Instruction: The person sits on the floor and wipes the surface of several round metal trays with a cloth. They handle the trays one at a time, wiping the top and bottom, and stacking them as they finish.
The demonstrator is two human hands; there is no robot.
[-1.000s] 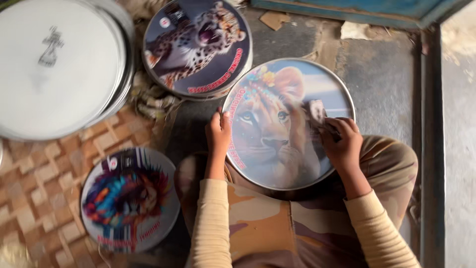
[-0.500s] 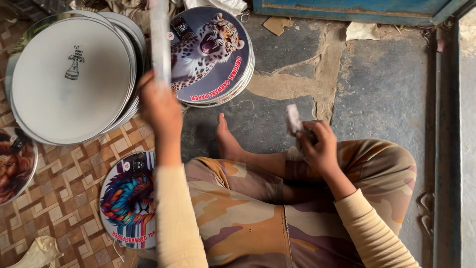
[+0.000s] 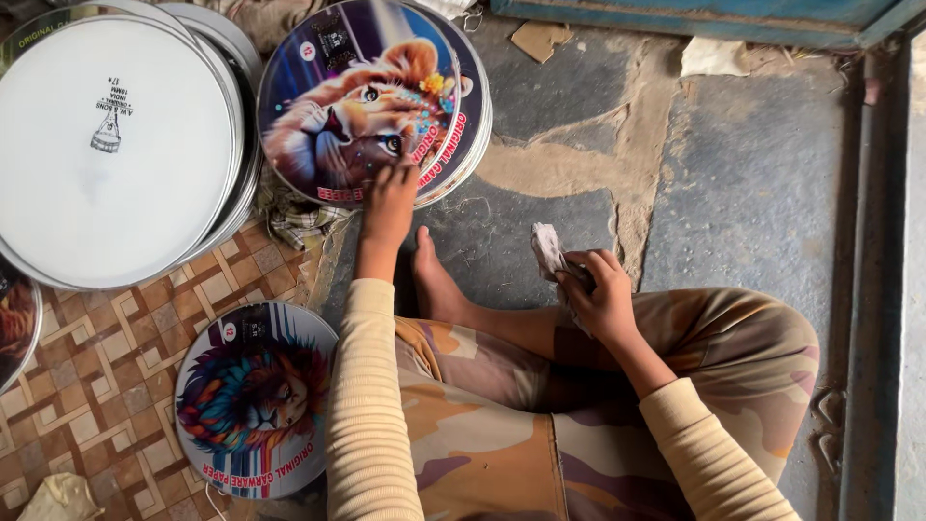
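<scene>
My left hand (image 3: 388,201) rests its fingers on the near edge of a round disc printed with a lion's face (image 3: 357,101), which lies on top of a stack of similar discs on the floor. My right hand (image 3: 600,294) is closed around a crumpled whitish cloth (image 3: 548,249), held above my crossed legs. I sit cross-legged in camouflage trousers, with one bare foot (image 3: 436,282) showing between my arms.
A stack of plain white round discs (image 3: 116,150) lies at the upper left. A disc with a colourful lion print (image 3: 253,397) lies on the patterned mat by my left knee. Part of another printed disc (image 3: 14,323) shows at the left edge. A metal door frame (image 3: 873,289) runs along the right.
The lion-face disc went from my lap, was lifted on edge by my left hand, and now lies flat on the stack over the leopard disc. My right hand stays over my lap with the cloth.
</scene>
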